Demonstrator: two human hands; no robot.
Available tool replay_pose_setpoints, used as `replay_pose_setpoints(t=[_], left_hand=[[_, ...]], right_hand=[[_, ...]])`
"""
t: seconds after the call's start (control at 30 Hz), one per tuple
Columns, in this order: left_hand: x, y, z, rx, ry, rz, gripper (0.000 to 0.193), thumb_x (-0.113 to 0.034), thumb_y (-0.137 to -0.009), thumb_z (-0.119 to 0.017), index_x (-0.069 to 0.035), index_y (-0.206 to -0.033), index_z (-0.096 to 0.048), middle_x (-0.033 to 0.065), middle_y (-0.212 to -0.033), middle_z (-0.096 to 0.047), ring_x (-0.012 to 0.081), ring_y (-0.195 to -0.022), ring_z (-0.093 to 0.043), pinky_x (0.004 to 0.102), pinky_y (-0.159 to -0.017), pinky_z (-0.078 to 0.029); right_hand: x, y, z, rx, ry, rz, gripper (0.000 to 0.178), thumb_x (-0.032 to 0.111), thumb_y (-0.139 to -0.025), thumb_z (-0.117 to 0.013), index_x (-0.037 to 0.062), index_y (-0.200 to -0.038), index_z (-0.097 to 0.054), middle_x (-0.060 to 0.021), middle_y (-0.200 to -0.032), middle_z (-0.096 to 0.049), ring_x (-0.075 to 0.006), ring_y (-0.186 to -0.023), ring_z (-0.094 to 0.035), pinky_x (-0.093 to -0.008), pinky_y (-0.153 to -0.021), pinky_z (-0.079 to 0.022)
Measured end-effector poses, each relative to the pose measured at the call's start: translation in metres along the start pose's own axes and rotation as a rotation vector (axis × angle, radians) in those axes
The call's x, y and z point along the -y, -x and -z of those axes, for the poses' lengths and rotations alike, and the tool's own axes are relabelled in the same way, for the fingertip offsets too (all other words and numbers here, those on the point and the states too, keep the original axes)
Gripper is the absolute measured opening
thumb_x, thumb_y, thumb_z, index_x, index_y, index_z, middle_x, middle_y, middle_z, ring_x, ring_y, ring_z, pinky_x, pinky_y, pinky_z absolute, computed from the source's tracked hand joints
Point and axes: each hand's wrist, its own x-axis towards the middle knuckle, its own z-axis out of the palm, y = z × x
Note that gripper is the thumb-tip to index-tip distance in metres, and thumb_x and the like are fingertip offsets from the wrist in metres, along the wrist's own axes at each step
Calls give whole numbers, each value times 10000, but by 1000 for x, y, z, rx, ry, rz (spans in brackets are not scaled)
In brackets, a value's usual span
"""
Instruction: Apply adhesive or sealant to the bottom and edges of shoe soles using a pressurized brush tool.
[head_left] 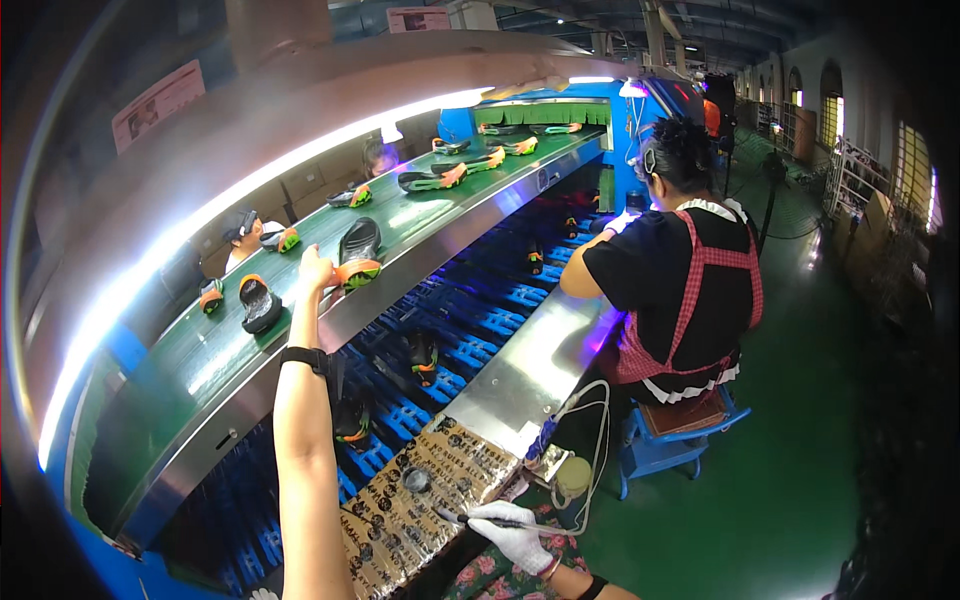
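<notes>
My left arm stretches over the upper conveyor belt (410, 215). The bare left hand (315, 268) is closed at the orange end of a black-and-orange shoe sole (360, 243), which lies on the belt. In a white glove, my right hand (518, 535) grips a slim dark brush (490, 521) low in the view. A pale hose runs from its rear end. The brush tip is above the near edge of a stained work board (420, 490), where a small dark round dish (416, 480) sits among black smears.
Other shoe soles (262, 305) lie along the belt. Below it, a lower line with blue racks (470, 350) carries dark shoe parts. A co-worker (690, 250) in a red checked apron sits ahead on a blue stool (665, 450). A pale-lidded container (573, 478) stands beside my board.
</notes>
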Motion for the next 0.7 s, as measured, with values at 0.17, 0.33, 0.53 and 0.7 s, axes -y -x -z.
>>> replay_pose_setpoints(t=[0.17, 0.33, 0.53, 0.7], left_hand=[[-23, 36, -8, 39, 166, 26, 777, -291, -926, -656, -92, -1585, -295, 106, -895, -652, 134, -624, -602, 316, -504, -495], [-25, 13, -64, 116, -50, -34, 779, -518, -827, -680, 12, -1379, -536, 266, -1265, -656, 369, -1208, -635, 450, -1016, -484], [17, -13, -64, -26, -3, -45, 780, -251, -822, -669, -19, -1504, -371, 267, -1362, -595, 389, -1233, -613, 460, -1058, -456], [24, 77, 30, 32, 1165, -183, 574, -55, -963, -584, 34, -1492, -379, 161, -1265, -642, 255, -1089, -675, 346, -958, -541]], right_hand=[[0, 0, -9, -36, 33, -2, 166, 77, -862, -751, 9, -1012, -772, -76, -959, -752, -152, -905, -696, -280, -826, -534], [-13, 5, -18, -108, -17, -51, 169, 68, -871, -754, 11, -1030, -771, -80, -990, -750, -141, -908, -693, -261, -830, -541], [-4, 6, -24, -129, -14, -163, 186, 86, -884, -760, 19, -1057, -774, -28, -965, -753, -94, -916, -671, -239, -831, -528], [-25, 0, -37, -108, -277, -290, 189, 67, -886, -748, 14, -1066, -770, -15, -961, -759, -75, -868, -662, -230, -800, -521]])
